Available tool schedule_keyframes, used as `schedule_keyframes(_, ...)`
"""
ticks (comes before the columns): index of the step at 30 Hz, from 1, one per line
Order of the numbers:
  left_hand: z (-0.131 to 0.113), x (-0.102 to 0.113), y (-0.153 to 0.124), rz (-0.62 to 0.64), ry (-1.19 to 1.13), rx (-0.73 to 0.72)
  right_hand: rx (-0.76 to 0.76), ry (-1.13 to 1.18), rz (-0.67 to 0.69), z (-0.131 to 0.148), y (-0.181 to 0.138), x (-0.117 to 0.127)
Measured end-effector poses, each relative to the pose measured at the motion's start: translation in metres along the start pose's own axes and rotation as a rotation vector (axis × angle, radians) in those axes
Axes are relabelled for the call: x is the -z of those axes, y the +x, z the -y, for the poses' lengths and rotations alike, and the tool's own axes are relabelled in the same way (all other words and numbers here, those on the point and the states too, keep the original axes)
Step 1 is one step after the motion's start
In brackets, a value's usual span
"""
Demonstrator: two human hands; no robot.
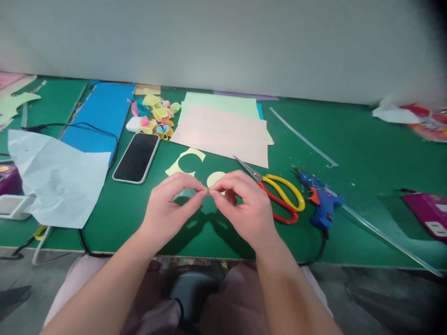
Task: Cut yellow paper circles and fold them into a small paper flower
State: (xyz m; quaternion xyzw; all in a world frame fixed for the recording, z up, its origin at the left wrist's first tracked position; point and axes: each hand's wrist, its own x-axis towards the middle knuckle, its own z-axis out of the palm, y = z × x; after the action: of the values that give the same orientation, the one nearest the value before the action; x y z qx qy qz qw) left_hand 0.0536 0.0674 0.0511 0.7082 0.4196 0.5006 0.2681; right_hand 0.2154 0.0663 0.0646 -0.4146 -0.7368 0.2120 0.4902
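Left of the scissors [257, 176], the left hand [169, 204] and right hand [246, 204] pinched a tiny yellowish piece [208, 190] between them, equally near; its long axis was unclear.

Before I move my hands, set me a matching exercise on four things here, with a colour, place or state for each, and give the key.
Column one
1. Left hand
2. Scissors
3. Glue gun
4. Phone

Column two
A. Blue body with an orange trigger
B. Face up, with a dark screen
C. One red handle loop and one yellow
D. Fingertips meeting those of the right hand at a tiny piece, too small to identify

Right pairs: 1-D, 2-C, 3-A, 4-B
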Motion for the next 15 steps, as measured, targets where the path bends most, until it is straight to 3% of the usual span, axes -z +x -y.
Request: schedule_keyframes(15, 0.0013, -0.0029, -0.0016, -0.020, -0.084, 0.047, -0.060, 0.043, 0.011, 0.0025, 0.0006, -0.0017)
